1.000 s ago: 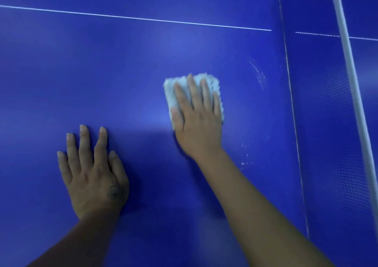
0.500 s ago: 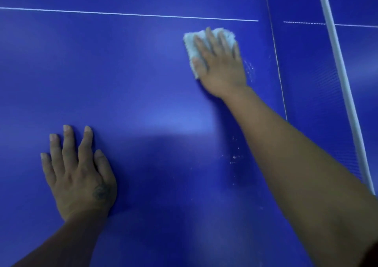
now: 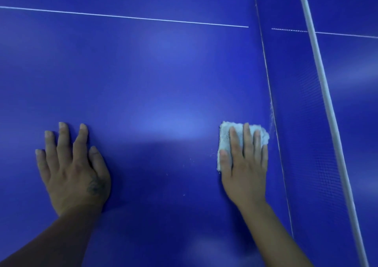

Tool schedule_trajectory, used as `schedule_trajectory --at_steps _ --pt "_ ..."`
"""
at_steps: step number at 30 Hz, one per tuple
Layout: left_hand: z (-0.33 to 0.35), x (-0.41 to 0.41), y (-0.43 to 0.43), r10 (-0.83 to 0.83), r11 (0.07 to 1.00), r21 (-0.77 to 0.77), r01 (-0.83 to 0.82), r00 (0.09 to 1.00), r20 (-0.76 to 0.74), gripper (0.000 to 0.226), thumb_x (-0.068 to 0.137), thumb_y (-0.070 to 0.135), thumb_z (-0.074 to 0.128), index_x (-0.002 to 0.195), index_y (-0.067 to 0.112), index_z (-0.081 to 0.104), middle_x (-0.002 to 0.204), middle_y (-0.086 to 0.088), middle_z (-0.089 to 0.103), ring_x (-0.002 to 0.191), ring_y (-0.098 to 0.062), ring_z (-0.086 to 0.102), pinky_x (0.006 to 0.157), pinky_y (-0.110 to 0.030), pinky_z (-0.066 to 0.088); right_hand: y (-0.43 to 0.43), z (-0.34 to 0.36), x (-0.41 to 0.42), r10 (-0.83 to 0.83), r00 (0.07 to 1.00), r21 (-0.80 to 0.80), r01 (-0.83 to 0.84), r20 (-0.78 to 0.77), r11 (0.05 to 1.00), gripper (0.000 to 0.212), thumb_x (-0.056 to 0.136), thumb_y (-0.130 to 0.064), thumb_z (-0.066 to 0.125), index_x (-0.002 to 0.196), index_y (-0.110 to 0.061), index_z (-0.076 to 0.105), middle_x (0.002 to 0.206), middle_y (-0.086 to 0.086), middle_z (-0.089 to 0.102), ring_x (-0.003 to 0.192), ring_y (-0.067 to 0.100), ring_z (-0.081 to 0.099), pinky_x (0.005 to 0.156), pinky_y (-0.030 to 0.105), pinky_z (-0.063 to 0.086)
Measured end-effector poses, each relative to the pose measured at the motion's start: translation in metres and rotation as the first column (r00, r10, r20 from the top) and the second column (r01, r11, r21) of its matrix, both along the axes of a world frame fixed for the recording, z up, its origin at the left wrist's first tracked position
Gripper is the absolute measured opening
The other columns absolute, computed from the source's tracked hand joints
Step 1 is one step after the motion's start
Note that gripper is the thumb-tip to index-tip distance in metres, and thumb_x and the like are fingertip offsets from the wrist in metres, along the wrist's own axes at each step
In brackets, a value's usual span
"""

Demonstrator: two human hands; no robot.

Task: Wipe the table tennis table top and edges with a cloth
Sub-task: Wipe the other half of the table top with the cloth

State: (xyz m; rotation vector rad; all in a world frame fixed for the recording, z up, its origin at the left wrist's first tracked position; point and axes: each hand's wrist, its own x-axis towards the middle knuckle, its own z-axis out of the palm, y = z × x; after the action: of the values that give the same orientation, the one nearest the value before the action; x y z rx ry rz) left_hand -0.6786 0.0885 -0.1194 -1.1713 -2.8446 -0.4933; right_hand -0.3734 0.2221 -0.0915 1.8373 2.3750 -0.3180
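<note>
The blue table tennis table top (image 3: pixel 143 78) fills the view, with a thin white centre line (image 3: pixel 122 17) across the far part. My right hand (image 3: pixel 245 164) lies flat on a small folded white cloth (image 3: pixel 224 135) and presses it onto the table, close to the foot of the net. Only the cloth's far and left edges show past my fingers. My left hand (image 3: pixel 71 164) rests flat on the table at the lower left, fingers spread, holding nothing.
The net (image 3: pixel 302 103) stands at the right, with its white top band (image 3: pixel 319 78) running from top to bottom. White dust flecks (image 3: pixel 272 111) lie along the net's foot, and a few specks (image 3: pixel 184 194) dot the table between my hands.
My right hand has pulled the cloth back toward me along the net, from near the white centre line to level with my left hand. My left hand has stayed flat in place.
</note>
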Motion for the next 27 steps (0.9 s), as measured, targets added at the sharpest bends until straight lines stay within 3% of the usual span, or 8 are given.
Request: schedule_trajectory --at_steps 4,9,16,20,24,27 --pt "0.001 0.002 0.0 0.0 1.0 0.006 0.0 1.0 -0.025 0.053 0.11 0.032 0.037 0.162 0.023 0.042 0.176 -0.009 0.028 0.165 -0.031 0.014 0.134 -0.049 0.004 0.102 0.001 -0.028 0.122 0.992 0.022 -0.122 0.029 0.992 0.07 0.108 -0.057 0.01 0.172 -0.028 0.015 0.181 0.006 0.004 0.165 0.042 0.0 0.133 0.055 0.004" --pt "-0.001 0.003 -0.001 0.005 1.0 0.024 -0.005 1.0 -0.021 0.053 0.11 0.032 0.038 0.162 0.023 0.044 0.176 -0.008 0.028 0.165 -0.031 0.016 0.134 -0.05 0.005 0.181 -0.005 -0.032 -0.003 1.0 -0.006 0.003 -0.015 1.0 0.07 0.109 -0.065 0.012 0.172 -0.035 0.006 0.181 0.0 -0.004 0.165 0.038 -0.012 0.134 0.053 -0.005" --pt "0.006 0.006 -0.001 0.011 1.0 -0.016 -0.011 1.0 0.019 0.056 0.111 0.036 0.032 0.164 0.021 0.041 0.177 -0.008 0.026 0.166 -0.031 0.014 0.135 -0.052 0.005 0.037 -0.008 0.009 -0.076 0.997 0.096 0.077 -0.017 0.992 0.066 0.113 -0.059 0.02 0.172 -0.029 0.014 0.18 0.007 0.008 0.165 0.042 0.001 0.134 0.055 0.006" --pt "0.01 0.021 -0.024 -0.033 0.999 -0.029 0.033 0.999 0.006 0.057 0.113 0.036 0.034 0.166 0.016 0.039 0.176 -0.013 0.027 0.165 -0.036 0.018 0.134 -0.054 0.012 -0.047 -0.005 0.041 -0.043 0.999 0.041 0.044 -0.01 0.998 0.068 0.112 -0.058 0.023 0.172 -0.026 0.016 0.18 0.007 0.008 0.165 0.042 0.001 0.133 0.059 0.011" --pt "0.01 0.067 -0.084 -0.023 0.997 -0.075 0.023 1.0 0.006 0.061 0.11 0.04 0.037 0.168 0.019 0.035 0.178 -0.011 0.023 0.165 -0.035 0.017 0.134 -0.053 0.011 -0.04 -0.002 0.042 -0.064 0.998 0.02 0.065 -0.015 0.998 0.068 0.111 -0.055 0.026 0.171 -0.024 0.021 0.18 0.01 0.011 0.164 0.045 0.004 0.132 0.061 0.011" --pt "0.009 0.077 -0.096 -0.015 0.997 -0.07 0.015 1.0 0.005 0.06 0.109 0.039 0.042 0.166 0.02 0.04 0.177 -0.009 0.026 0.165 -0.032 0.018 0.135 -0.052 0.012 0.004 -0.007 0.017 -0.156 0.987 0.071 0.158 -0.04 0.985 0.071 0.109 -0.059 0.017 0.171 -0.023 0.022 0.179 0.013 0.011 0.163 0.05 0.003 0.131 0.063 0.005"
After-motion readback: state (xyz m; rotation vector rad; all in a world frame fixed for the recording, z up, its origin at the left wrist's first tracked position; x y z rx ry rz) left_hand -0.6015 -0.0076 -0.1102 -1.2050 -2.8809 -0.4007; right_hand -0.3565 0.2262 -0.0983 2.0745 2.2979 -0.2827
